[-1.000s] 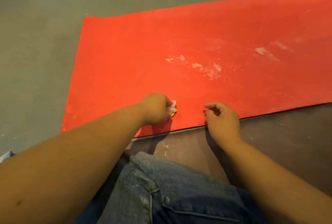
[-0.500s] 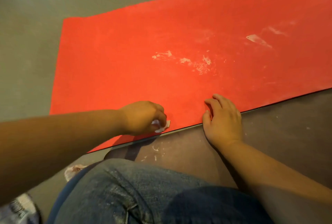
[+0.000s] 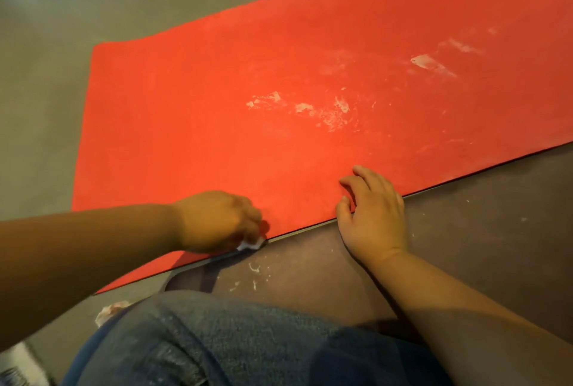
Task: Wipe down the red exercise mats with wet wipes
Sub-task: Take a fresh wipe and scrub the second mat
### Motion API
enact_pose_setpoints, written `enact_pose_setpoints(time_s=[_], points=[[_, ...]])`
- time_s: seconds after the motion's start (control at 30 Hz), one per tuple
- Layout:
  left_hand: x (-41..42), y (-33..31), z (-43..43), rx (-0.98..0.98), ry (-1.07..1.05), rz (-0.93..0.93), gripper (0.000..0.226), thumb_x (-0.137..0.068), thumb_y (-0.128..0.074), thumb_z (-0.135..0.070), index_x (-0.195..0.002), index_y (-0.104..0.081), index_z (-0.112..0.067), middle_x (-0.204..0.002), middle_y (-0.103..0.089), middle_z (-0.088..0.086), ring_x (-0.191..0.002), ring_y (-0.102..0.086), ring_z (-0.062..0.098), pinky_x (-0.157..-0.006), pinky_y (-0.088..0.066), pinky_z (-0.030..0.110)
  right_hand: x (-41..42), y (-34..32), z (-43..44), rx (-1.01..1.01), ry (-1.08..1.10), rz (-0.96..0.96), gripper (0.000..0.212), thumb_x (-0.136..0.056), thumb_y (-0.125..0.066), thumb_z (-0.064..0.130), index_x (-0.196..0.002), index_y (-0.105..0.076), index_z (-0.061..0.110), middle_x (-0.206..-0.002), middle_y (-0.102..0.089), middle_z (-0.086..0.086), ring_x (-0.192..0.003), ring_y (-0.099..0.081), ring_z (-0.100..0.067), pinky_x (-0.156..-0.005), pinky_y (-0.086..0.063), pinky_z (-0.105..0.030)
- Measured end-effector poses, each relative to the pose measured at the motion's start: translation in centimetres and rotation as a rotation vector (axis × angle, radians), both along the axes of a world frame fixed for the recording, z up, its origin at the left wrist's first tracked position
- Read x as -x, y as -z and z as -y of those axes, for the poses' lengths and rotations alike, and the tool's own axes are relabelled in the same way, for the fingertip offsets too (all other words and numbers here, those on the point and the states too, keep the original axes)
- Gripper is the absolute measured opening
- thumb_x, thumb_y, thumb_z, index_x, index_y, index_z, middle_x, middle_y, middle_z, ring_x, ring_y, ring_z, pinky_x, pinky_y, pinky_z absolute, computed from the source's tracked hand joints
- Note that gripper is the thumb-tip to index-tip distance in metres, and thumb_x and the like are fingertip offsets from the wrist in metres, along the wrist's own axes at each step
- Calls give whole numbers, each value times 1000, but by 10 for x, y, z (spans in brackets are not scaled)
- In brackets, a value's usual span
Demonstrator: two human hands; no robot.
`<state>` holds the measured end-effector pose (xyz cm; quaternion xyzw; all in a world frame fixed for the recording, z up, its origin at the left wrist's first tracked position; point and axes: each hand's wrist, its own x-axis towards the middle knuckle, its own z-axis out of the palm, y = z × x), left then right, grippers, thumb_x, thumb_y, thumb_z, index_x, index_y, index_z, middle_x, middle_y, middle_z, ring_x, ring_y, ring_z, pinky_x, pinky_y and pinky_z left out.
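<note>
A red exercise mat (image 3: 217,125) lies flat on the grey floor, running from lower left to upper right. Whitish smears mark its middle and right part. My left hand (image 3: 217,221) grips a small crumpled white wet wipe (image 3: 249,244) at the mat's near edge; only a corner of the wipe shows under the fingers. My right hand (image 3: 372,215) rests on the same near edge further right, fingers loosely spread on the red surface, palm over the edge.
A dark brown mat (image 3: 465,230) lies under the red one on my side, with white flecks near my knee. My jeans-clad knee (image 3: 232,339) fills the bottom. A crumpled used wipe (image 3: 108,312) lies on the floor at lower left. A white packet (image 3: 18,367) sits in the bottom-left corner.
My left hand has slid with the wipe from on the mat down to its near edge. My right hand's fingers have uncurled and moved onto the mat. The view has shifted.
</note>
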<state>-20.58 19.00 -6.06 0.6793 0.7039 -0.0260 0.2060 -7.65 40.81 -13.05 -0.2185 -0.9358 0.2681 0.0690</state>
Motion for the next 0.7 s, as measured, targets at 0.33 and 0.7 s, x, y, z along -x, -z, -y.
enact_pose_setpoints(time_s=[0.33,0.7], points=[[-16,13,-64,-118,-88,-51,13,-90,-62,-19,-89,-73,-13,-97,-67,8,-87,-60,31,-73,-50,38,-1,-1,-3,77,7,-92,39,-75,-52,-3,-110,-65,10,-134,-54,-7,-124,-46,-29,-107,-34,-41],[-25,10,-22,-157,-219,-50,23,-91,-55,-30,-88,-73,-16,-89,-68,4,-76,-65,25,-61,-51,26,-2,0,-3,89,7,-102,37,-76,-54,0,-109,-65,11,-133,-54,-6,-124,-46,-29,-107,-34,-41]])
